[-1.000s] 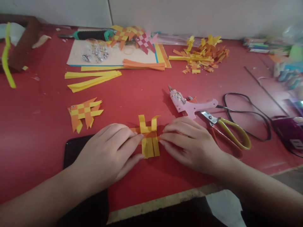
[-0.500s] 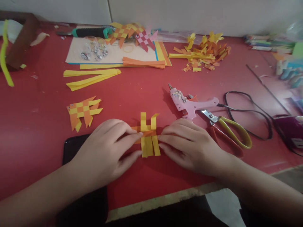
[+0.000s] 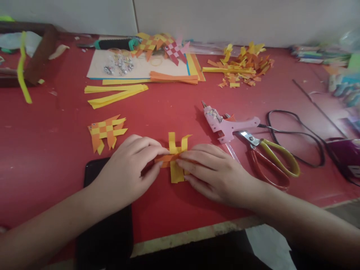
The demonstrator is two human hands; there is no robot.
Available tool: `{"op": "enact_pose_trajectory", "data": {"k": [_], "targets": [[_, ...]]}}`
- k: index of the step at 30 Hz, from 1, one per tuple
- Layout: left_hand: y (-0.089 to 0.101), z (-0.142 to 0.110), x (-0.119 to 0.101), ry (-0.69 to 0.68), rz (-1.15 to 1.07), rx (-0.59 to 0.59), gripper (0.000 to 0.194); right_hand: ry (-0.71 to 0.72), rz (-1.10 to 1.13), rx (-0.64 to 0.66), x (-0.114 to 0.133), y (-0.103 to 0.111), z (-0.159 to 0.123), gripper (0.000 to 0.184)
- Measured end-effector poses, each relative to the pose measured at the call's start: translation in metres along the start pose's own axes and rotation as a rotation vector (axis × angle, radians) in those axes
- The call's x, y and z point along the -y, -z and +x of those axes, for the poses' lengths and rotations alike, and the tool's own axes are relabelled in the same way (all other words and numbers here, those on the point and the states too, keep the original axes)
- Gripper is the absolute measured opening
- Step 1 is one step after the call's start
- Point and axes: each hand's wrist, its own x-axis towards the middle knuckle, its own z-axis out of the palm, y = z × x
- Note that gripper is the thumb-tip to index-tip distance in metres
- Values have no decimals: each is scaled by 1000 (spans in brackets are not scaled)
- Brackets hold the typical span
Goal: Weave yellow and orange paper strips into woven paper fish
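Between my hands lies a small weave of paper strips (image 3: 176,172), yellow ones running away from me and orange ones crossing them. My left hand (image 3: 132,161) pinches the left ends of the orange strips (image 3: 165,161). The fingers of my right hand (image 3: 216,168) press on the weave's right side and hide part of it. Two yellow ends stand up at the far edge. Left of the weave lies a finished woven paper fish (image 3: 104,131) in orange and yellow, with a small eye. A black phone-like slab (image 3: 112,225) sits partly under my left forearm.
A pink glue gun (image 3: 225,125) and scissors (image 3: 270,153) with red and yellow handles lie beyond my right hand. Farther back are yellow strips (image 3: 115,93), orange strips (image 3: 174,77), paper scraps (image 3: 244,63), a bag of craft eyes (image 3: 119,63) and more woven fish (image 3: 174,50).
My right hand has slid left over the weave and now covers its right side. My left fingertips have shifted onto the orange strips' ends. The view has swung slightly left.
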Motion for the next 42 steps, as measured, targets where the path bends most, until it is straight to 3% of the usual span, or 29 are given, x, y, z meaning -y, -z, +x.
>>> {"op": "enact_pose_trajectory", "data": {"k": [6, 13, 17, 21, 23, 28, 30, 34, 42], "targets": [[-1, -1, -1, -17, 43, -34, 19, -11, 17, 8, 0, 0, 1, 26], [-1, -4, -6, -285, 107, -26, 18, -73, 53, -23, -2, 4, 2, 21], [2, -2, -11, -392, 41, -5, 16, -61, 63, -40, -3, 4, 2, 27], [5, -2, -12, -439, 57, -9, 14, -49, 84, 24, -3, 4, 1, 32], [6, -4, -12, -388, 80, -57, 10, -46, 100, 47, -4, 4, 1, 33], [4, -6, -8, 6, 120, -233, 20, -46, 135, 43, -5, 3, 3, 27], [3, -5, -6, -31, 144, -192, 21, -57, 127, 35, -6, 0, 3, 24], [1, -3, -6, -305, 182, -75, 21, -74, 85, 5, -7, -6, 2, 20], [0, -4, -8, -329, 233, 20, 31, -94, 78, -83, -6, -11, 0, 17]]}}
